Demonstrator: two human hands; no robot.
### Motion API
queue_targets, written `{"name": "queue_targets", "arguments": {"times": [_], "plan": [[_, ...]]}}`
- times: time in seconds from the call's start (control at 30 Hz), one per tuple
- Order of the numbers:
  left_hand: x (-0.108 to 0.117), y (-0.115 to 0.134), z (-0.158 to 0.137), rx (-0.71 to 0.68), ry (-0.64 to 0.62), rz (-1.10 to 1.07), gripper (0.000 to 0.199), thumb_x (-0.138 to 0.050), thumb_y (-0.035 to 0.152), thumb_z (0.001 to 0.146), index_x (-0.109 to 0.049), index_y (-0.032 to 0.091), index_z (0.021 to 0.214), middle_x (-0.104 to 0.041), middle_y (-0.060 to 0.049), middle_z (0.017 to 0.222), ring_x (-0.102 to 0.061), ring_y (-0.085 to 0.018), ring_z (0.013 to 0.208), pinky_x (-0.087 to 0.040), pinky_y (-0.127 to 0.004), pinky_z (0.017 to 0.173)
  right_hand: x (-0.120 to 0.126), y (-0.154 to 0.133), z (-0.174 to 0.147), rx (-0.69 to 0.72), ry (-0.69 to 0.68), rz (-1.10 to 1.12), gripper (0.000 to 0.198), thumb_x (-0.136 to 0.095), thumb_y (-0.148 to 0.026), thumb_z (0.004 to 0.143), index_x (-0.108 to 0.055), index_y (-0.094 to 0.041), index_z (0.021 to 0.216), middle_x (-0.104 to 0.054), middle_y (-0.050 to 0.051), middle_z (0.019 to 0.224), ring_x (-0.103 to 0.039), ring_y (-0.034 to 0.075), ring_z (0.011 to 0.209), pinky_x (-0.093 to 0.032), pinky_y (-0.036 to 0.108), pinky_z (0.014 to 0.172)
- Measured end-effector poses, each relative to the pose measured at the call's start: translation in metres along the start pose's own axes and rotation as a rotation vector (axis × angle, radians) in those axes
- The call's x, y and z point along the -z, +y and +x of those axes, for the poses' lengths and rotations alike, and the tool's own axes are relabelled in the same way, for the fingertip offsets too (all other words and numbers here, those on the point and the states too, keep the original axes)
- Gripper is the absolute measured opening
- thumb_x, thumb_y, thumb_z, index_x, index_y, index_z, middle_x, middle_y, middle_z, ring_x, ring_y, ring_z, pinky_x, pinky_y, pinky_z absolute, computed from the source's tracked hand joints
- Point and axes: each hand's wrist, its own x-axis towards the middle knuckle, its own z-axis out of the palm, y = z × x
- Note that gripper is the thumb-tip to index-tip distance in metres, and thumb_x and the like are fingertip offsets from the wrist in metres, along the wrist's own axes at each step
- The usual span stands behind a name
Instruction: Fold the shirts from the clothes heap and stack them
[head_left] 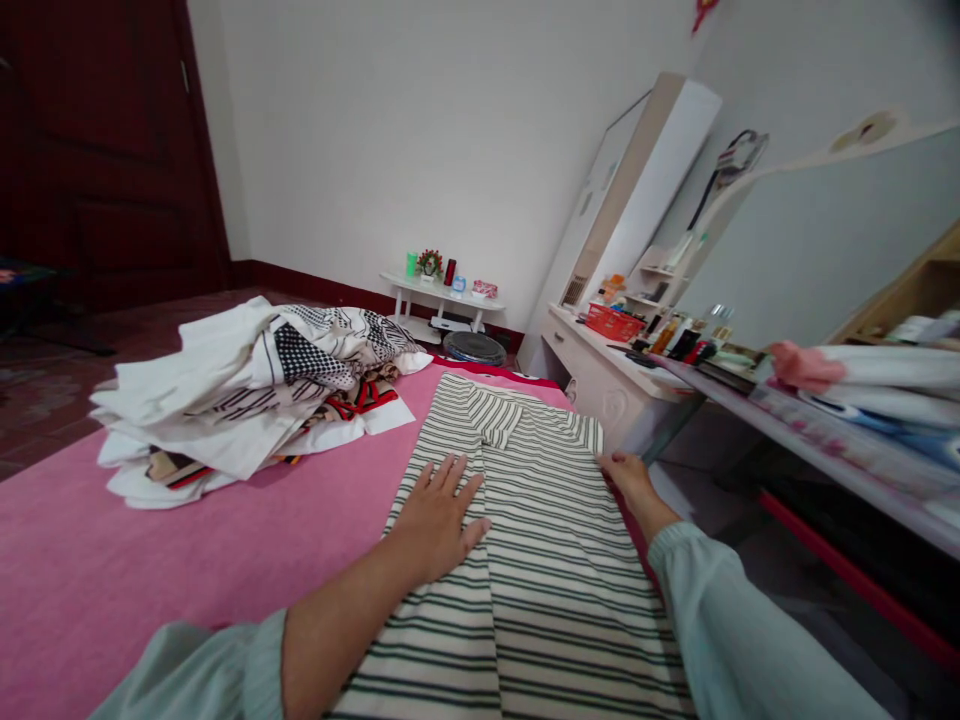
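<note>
A white shirt with dark green stripes (555, 540) lies spread on the pink bed cover. Its left side is folded inward, with that sleeve lying across the body of the shirt. My left hand (437, 520) rests flat on the folded part, fingers spread. At the shirt's right edge, just below the other sleeve, my right hand (634, 483) pinches the fabric between thumb and fingers. The shirt's near end runs out of view at the bottom.
A pile of clothes (247, 400) sits on the pink cover (67, 560) at the left. Along the right stand a dressing table (600, 365) with bottles and a red basket (615, 322), and a shelf holding folded cloth (892, 368). A small white table (442, 292) stands by the far wall.
</note>
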Motion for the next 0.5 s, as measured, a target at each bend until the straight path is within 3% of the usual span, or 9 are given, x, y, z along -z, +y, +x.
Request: {"name": "queue_targets", "arguments": {"times": [0.13,0.2,0.3,0.33,0.4,0.5], "plan": [[0.0,-0.001,0.001,0.004,0.003,-0.015,0.068,-0.023,0.064,0.092,-0.033,0.025,0.147,-0.019,-0.01,0.157,-0.014,-0.03,0.144,-0.011,-0.052,0.115,-0.021,-0.015,0.009,-0.073,0.023,-0.14,0.036,-0.062,-0.028,0.067,-0.072,-0.009,0.097,-0.071,0.015,0.078,-0.065,0.031,0.077,-0.048,0.037,0.066],[0.0,-0.001,0.001,0.006,0.0,-0.018,0.068,-0.023,0.064,0.092,-0.033,0.025,0.147,-0.019,-0.01,0.157,-0.013,-0.03,0.144,-0.011,-0.053,0.115,-0.031,-0.035,0.0,0.093,0.017,-0.189,0.042,-0.059,-0.028,0.072,-0.068,-0.012,0.109,-0.071,0.015,0.097,-0.064,0.029,0.089,-0.047,0.036,0.075],[-0.001,-0.001,0.001,0.009,-0.002,-0.024,0.069,-0.023,0.064,0.092,-0.033,0.024,0.147,-0.019,-0.011,0.157,-0.013,-0.031,0.144,-0.01,-0.053,0.115,-0.042,-0.063,-0.018,0.485,-0.216,-0.211,0.035,-0.056,-0.034,0.079,-0.069,-0.023,0.109,-0.069,0.007,0.109,-0.062,0.022,0.095,-0.045,0.031,0.083],[-0.001,-0.002,0.001,0.011,0.0,-0.027,0.069,-0.024,0.064,0.092,-0.033,0.024,0.147,-0.019,-0.011,0.157,-0.013,-0.031,0.144,-0.009,-0.053,0.116,-0.045,-0.069,-0.021,0.539,-0.281,-0.193,0.031,-0.055,-0.037,0.081,-0.071,-0.024,0.103,-0.07,0.005,0.106,-0.063,0.02,0.093,-0.045,0.029,0.082],[-0.002,-0.002,0.001,0.013,0.005,-0.032,0.069,-0.024,0.064,0.091,-0.034,0.024,0.147,-0.019,-0.011,0.157,-0.013,-0.031,0.144,-0.008,-0.053,0.116,-0.048,-0.072,-0.02,0.49,-0.241,-0.155,0.031,-0.05,-0.039,0.084,-0.073,-0.022,0.094,-0.072,0.005,0.096,-0.063,0.019,0.085,-0.046,0.028,0.078],[-0.003,-0.002,0.0,0.011,0.005,-0.041,0.069,-0.024,0.064,0.092,-0.034,0.024,0.147,-0.02,-0.01,0.157,-0.012,-0.03,0.145,-0.009,-0.053,0.115,-0.05,-0.061,-0.004,0.306,-0.027,-0.12,0.033,-0.048,-0.034,0.083,-0.071,-0.015,0.096,-0.071,0.008,0.092,-0.063,0.02,0.08,-0.046,0.029,0.075]]}}
